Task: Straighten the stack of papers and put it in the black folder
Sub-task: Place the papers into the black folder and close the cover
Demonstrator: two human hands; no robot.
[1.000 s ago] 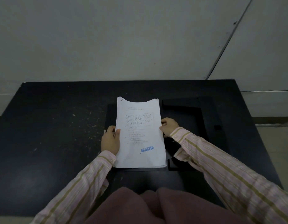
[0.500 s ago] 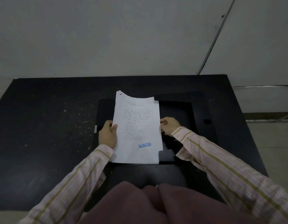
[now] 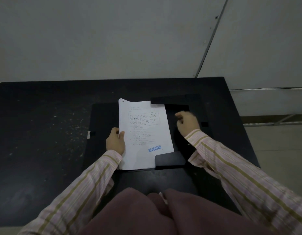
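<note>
A white stack of papers (image 3: 143,133) with a blue "REJECTED" stamp lies inside the open black folder (image 3: 104,116) on the table. Its upper right corner sits under the folder's top flap (image 3: 174,99). Its lower right corner sits under the bottom flap (image 3: 170,160). My left hand (image 3: 115,141) grips the stack's left edge, thumb on top. My right hand (image 3: 187,122) hovers over the folder's right side, apart from the papers, fingers loosely curled and holding nothing.
The black table (image 3: 36,133) is speckled with pale marks on its left half. A small metal clasp (image 3: 88,134) sits at the folder's left edge. The folder's right flap has a slot (image 3: 204,124). A grey wall stands behind; my maroon lap (image 3: 138,209) is below.
The stack has been lowered flat and slid right under the folder's top and bottom flaps. My right hand let go of its right edge and moved right and away.
</note>
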